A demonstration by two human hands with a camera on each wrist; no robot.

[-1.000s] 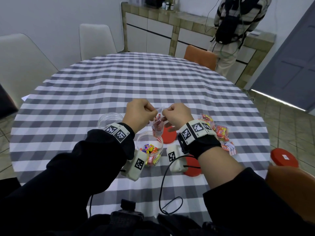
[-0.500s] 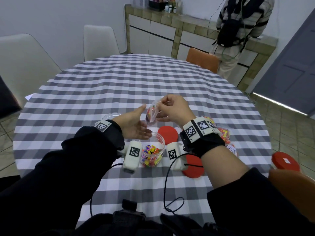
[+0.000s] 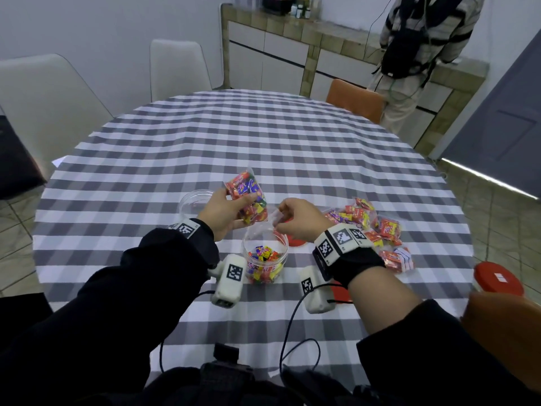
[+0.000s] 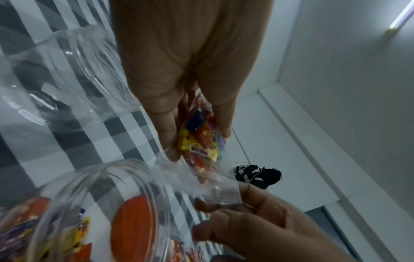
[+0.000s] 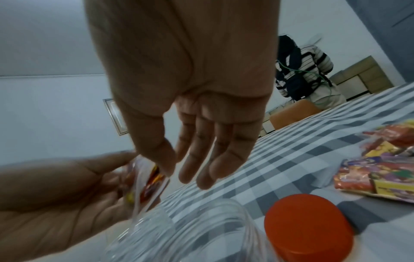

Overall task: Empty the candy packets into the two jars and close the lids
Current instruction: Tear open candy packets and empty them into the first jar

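Note:
A clear candy packet (image 3: 248, 199) full of bright sweets is tilted above the near jar (image 3: 265, 259), which holds a layer of sweets. My left hand (image 3: 224, 212) grips the packet's body (image 4: 199, 141) between thumb and fingers. My right hand (image 3: 295, 219) pinches the packet's clear open mouth (image 4: 215, 187) just over the jar's rim (image 4: 100, 177). A second, empty jar (image 3: 194, 202) stands behind my left hand. One red lid (image 3: 295, 240) lies past the near jar and another (image 3: 341, 293) lies under my right wrist.
Several more candy packets (image 3: 371, 230) lie in a pile on the checked tablecloth (image 3: 263, 142) to the right. A red round object (image 3: 497, 278) and an orange chair (image 3: 503, 326) sit off the table's right edge. A person (image 3: 421, 54) stands at the far counter.
Both hands first pulled at the packet's top. The right hand then held it alone over my open left palm. Now the left hand grips the body and the right pinches its mouth.

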